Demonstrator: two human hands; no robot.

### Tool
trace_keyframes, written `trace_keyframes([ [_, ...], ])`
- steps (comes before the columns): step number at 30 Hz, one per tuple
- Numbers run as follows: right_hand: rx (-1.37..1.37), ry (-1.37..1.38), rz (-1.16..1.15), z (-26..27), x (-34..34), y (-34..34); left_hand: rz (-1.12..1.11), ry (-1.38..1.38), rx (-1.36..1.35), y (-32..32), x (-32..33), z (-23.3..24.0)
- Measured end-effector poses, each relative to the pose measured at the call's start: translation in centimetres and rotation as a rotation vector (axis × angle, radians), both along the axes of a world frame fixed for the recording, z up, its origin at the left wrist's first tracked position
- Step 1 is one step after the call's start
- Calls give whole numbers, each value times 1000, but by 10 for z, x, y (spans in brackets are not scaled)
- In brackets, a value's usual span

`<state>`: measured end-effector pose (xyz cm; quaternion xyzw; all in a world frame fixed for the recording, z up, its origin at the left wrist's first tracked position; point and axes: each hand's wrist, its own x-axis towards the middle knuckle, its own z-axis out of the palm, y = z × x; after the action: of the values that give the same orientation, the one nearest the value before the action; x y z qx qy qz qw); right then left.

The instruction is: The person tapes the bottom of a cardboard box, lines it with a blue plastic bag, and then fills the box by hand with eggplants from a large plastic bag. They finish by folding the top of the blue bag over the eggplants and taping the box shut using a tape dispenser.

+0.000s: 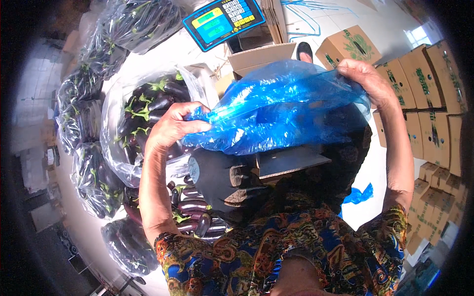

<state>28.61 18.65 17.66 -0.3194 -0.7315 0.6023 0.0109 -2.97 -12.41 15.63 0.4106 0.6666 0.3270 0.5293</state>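
Observation:
A thin blue plastic bag (274, 111) is stretched between my two hands. My left hand (179, 124) pinches its bunched end between thumb and fingers. At the other side my right hand (364, 79) grips the bag's edge. Beneath the bag stands an open cardboard box (263, 57), whose far flap and near flap (290, 162) show; its inside is hidden by the plastic. Just left of my left hand is a large open clear plastic bag (111, 148) full of eggplants (148, 107) with green caps.
A digital scale display (224, 22) stands beyond the box. Loose eggplants (192, 207) lie near my left elbow. Filled clear bags of eggplants (96, 181) line the left side. Closed cartons (426, 81) are stacked at right, and a single carton (348, 46) stands on the floor.

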Motion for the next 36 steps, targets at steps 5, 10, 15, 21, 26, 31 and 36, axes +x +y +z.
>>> trace_keyframes([
  [5,217,67,-89,6,-17,12,232,46,164,28,-32,-32],
  [10,742,126,-48,-25,-43,-11,502,-315,246,72,-22,-42],
  [15,1417,244,52,-13,-50,-61,645,-443,258,75,-45,-83],
  [21,1334,51,129,-111,-28,-17,747,-552,213,82,-31,-91],
  [26,769,331,-105,-80,-36,1,723,-483,237,72,-38,-91],
  [31,169,434,-300,-51,-77,32,618,-95,253,95,-55,-98],
  [36,795,53,-122,-85,-108,81,476,280,274,107,-87,-156],
])
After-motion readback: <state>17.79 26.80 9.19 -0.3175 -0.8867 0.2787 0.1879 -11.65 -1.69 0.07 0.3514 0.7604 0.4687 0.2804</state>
